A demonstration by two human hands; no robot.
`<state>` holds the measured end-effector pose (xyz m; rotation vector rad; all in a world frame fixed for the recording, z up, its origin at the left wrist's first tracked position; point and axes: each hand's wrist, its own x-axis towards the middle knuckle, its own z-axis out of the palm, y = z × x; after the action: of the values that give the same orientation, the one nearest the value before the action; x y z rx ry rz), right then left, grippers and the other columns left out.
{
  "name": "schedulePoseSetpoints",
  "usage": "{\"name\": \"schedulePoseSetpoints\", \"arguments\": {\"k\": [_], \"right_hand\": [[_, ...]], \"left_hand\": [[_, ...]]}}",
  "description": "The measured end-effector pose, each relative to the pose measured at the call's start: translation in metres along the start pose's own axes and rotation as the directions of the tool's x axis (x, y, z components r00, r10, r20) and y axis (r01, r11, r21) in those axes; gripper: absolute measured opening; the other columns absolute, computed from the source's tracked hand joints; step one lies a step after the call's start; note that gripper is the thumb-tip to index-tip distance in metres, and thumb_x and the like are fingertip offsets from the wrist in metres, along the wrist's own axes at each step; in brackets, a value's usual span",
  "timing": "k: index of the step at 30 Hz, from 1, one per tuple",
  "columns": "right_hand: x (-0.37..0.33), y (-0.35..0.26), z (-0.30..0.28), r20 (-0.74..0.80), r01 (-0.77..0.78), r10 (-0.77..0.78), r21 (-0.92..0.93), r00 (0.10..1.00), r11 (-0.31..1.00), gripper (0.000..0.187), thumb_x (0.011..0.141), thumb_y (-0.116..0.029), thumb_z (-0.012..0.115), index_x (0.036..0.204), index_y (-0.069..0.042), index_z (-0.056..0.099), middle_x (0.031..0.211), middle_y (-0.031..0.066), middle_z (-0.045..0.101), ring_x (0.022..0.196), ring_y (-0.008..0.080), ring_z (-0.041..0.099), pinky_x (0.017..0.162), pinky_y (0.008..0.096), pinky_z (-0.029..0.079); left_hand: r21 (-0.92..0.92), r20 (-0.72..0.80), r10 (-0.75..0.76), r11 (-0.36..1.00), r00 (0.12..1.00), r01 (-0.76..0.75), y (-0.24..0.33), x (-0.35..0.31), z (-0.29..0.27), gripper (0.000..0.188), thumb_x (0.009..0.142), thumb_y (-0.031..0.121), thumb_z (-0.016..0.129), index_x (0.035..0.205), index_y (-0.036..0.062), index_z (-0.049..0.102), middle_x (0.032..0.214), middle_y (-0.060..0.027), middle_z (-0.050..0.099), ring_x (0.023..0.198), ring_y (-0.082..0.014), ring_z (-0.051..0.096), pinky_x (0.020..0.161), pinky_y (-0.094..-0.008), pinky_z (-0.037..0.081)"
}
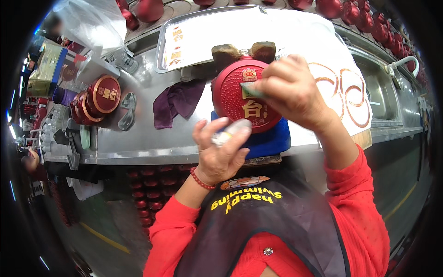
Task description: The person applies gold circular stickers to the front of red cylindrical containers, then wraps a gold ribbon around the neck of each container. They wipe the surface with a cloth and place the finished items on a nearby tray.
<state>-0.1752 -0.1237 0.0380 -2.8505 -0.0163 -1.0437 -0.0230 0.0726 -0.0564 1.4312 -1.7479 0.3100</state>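
A round red flask-shaped bottle (pixel 240 99) with gold markings stands on a blue pad (pixel 270 141) at the front of a metal worktable (pixel 138 143). Two brown wooden blocks (pixel 243 51) sit behind its top. My right hand (pixel 290 90) presses a small green label against the bottle's face, fingers pinched on it. My left hand (pixel 221 150) is lower, in front of the bottle, closed around a small clear, blurred object (pixel 230 131). Red sleeves cover both my forearms, and a red bead bracelet (pixel 200 180) circles the left wrist.
A purple cloth (pixel 177 101) lies left of the bottle. Round red tins (pixel 97 99) stack at the left. A metal tray (pixel 203 34) holds label sheets. White printed paper (pixel 344 87) lies to the right, beside a sink (pixel 383 92). Red bottles (pixel 364 18) line the back.
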Motion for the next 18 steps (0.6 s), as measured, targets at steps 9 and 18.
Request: {"name": "schedulePoseSetpoints", "arguments": {"k": [9,18], "right_hand": [[-0.012,-0.007,-0.012,0.225,-0.012,-0.018,0.132,0.974,0.991,0.017,0.076,-0.012,0.078,0.083,-0.016,0.063,0.087,-0.0013,0.057,0.085,0.0206,0.059,0.082,0.0401,0.043],[-0.039,-0.019,-0.024,0.397,-0.045,0.012,0.075,0.918,0.996,0.03,0.065,-0.01,0.083,0.091,-0.014,0.07,0.098,-0.0012,0.067,0.09,0.0192,0.064,0.088,0.0433,0.044]], "left_hand": [[-0.02,0.035,-0.309,0.95,0.95,0.31,-0.02,-0.01,0.017,0.101,0.086,0.04,0.082,0.158,-0.0053,0.028,0.147,-0.0249,0.05,0.134,-0.0404,0.048,0.115,-0.0508,0.026],[-0.111,0.044,-0.313,0.942,0.949,0.316,-0.019,-0.009,0.017,0.092,0.091,0.037,0.08,0.156,-0.0039,0.03,0.154,-0.025,0.043,0.142,-0.0399,0.04,0.118,-0.0488,0.029]]}}
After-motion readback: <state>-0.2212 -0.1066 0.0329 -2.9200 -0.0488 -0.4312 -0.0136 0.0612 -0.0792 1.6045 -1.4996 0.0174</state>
